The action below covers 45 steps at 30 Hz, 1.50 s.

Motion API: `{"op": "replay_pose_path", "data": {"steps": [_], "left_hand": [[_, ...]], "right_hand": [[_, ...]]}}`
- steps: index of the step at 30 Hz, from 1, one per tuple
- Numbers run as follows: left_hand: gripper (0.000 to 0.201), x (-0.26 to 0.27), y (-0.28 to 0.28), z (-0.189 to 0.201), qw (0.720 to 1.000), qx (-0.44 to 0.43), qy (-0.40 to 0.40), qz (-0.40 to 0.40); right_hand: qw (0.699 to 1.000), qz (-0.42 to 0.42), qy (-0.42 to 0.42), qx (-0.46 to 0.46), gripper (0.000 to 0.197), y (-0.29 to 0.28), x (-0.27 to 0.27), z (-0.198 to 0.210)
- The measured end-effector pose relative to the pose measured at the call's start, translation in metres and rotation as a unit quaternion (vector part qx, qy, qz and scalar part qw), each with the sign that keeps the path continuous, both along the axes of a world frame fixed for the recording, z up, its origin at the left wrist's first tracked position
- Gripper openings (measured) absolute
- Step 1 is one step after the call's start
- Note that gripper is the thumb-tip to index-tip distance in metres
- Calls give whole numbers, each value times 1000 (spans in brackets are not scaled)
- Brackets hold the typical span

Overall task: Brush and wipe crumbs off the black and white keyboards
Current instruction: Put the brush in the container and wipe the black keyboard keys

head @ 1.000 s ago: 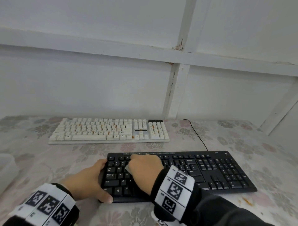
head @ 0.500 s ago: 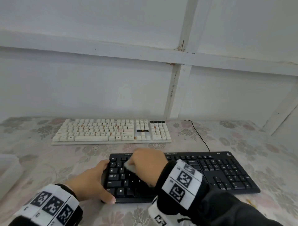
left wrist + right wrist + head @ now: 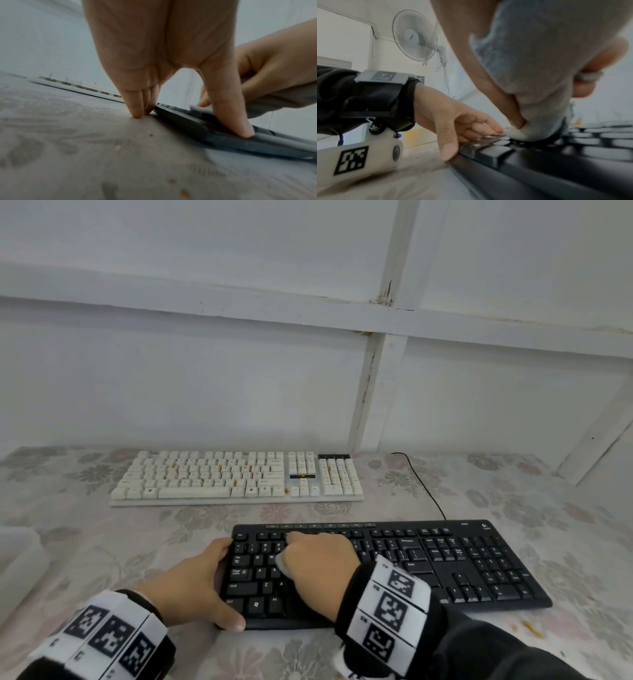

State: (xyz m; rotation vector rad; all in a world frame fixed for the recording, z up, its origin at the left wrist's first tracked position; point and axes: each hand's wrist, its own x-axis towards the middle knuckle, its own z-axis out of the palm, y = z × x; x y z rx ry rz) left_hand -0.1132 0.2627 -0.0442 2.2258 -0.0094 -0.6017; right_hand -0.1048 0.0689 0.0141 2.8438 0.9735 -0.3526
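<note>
The black keyboard (image 3: 445,570) lies near me on the flowered tablecloth. My left hand (image 3: 212,580) braces its left end, with the thumb on the front corner and straight fingers against the far corner. My right hand (image 3: 318,570) grips a pale grey cloth (image 3: 281,565) and presses it on the left-hand keys. The right wrist view shows the cloth (image 3: 530,67) bunched in the fist and touching the keys (image 3: 539,169). The white keyboard (image 3: 236,477) lies farther back with orange crumbs between its keys.
Orange crumbs (image 3: 529,628) lie on the tablecloth by the black keyboard's front right corner. A translucent container (image 3: 17,563) stands at the left edge. A black cable (image 3: 421,484) runs back to the white wall. A wall fan (image 3: 414,35) hangs behind.
My right hand with the cloth slid a little away over the left keys, then back toward me. The left hand kept its place on the keyboard's end.
</note>
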Motion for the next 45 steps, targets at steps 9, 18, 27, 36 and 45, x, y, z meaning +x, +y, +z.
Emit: {"op": "replay_pose_path", "data": {"steps": [9, 18, 27, 36, 45], "left_hand": [[115, -2, -1, 2, 1000, -5, -2, 5], [114, 0, -3, 6, 999, 41, 4, 2], [125, -2, 0, 3, 1000, 8, 9, -2], [121, -2, 0, 3, 1000, -17, 10, 1], [117, -3, -1, 6, 1000, -20, 17, 3]], "right_hand": [[996, -82, 2, 14, 41, -5, 20, 8], [998, 33, 6, 50, 9, 37, -5, 1], [999, -29, -22, 12, 40, -24, 2, -6], [996, -73, -52, 14, 33, -67, 7, -20], [986, -150, -76, 14, 16, -104, 4, -21]]}}
